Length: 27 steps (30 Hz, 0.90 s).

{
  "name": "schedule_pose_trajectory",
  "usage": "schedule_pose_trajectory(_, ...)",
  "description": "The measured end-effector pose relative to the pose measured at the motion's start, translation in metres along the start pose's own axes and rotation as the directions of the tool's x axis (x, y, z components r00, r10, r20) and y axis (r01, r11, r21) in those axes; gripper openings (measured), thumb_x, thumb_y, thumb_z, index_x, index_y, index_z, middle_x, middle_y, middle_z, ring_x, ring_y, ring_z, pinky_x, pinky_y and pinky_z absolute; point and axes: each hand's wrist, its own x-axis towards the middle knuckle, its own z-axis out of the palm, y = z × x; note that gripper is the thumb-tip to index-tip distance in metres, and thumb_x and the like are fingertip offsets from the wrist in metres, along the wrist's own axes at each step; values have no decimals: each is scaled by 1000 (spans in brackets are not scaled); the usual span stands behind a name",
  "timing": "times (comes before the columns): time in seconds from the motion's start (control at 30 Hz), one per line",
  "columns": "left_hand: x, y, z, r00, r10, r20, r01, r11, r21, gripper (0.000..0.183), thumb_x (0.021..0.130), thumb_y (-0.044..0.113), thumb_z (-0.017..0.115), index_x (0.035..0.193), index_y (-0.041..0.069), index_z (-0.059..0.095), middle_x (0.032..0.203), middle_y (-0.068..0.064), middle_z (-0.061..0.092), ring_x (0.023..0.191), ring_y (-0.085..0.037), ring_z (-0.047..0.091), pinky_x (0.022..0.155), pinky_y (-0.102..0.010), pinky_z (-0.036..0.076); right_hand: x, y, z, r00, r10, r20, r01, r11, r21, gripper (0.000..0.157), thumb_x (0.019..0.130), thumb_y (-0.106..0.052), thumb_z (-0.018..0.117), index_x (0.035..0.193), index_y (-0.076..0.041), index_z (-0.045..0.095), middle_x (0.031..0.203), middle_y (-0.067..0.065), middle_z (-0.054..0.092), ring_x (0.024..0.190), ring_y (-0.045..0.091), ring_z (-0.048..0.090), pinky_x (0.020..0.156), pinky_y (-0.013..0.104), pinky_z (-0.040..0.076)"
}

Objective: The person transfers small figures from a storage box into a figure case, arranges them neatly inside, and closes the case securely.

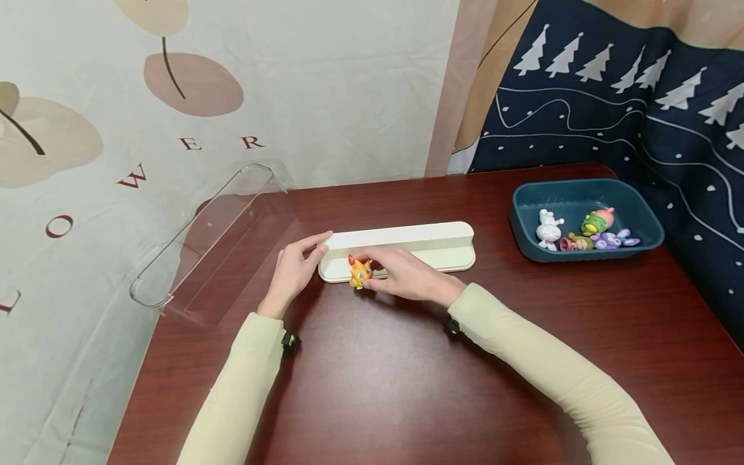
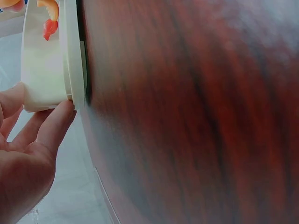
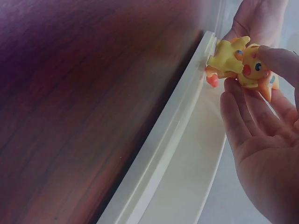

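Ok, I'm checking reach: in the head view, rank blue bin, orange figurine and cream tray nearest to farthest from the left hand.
1. Cream tray: left hand holds its left end.
2. Orange figurine: to the right, in the right hand.
3. Blue bin: far right.

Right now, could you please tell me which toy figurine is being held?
The orange-and-yellow figurine, pinched by the right hand; the other figurines are in the blue bin.

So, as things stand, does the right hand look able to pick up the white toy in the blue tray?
Probably not yet: the right hand holds the orange figure. Otherwise the way looks free, since the blue tray is open above the white toy.
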Motion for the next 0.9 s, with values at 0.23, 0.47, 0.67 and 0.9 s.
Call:
schedule_pose_trajectory(0.23, 0, -1, 1, 1000, 3, -3, -3, 1000, 2, 34, 106, 23, 63, 138, 19, 70, 135, -8, 68, 120, -28, 67, 101, -49, 51, -11, 2, -10, 996, 94, 1, -94, 990, 105, 44, 96, -15, 75, 137, -7, 62, 118, -4, 70, 108, 12, 67, 95, 35, 55)
schedule_pose_trajectory(0.47, 2, 1, 0, 1000, 8, 6, -8, 1000, -6, 34, 106, 23, 63, 139, 19, 69, 135, -9, 69, 118, -28, 68, 99, -48, 52, -28, 0, -39, 982, 173, -78, -159, 974, 161, 45, 95, -14, 75, 137, -8, 62, 121, 0, 68, 108, 15, 65, 99, 37, 51)
schedule_pose_trajectory(0.67, 1, -1, -2, 1000, 15, 11, -15, 1000, -16, 34, 106, 23, 62, 140, 19, 69, 135, -9, 69, 118, -28, 68, 98, -48, 52, -46, -1, -64, 950, 282, -135, -249, 943, 219, 52, 93, -23, 80, 138, -9, 60, 122, 1, 67, 108, 20, 65, 100, 39, 53)
schedule_pose_trajectory(0.9, 1, -3, -1, 1000, 16, 15, -16, 1000, -15, 35, 106, 22, 62, 140, 18, 68, 135, -9, 68, 118, -28, 68, 100, -48, 51, -73, 2, -87, 885, 428, -183, -404, 902, 154, 51, 89, -37, 84, 132, -19, 62, 114, 1, 68, 101, 21, 64, 87, 39, 57)
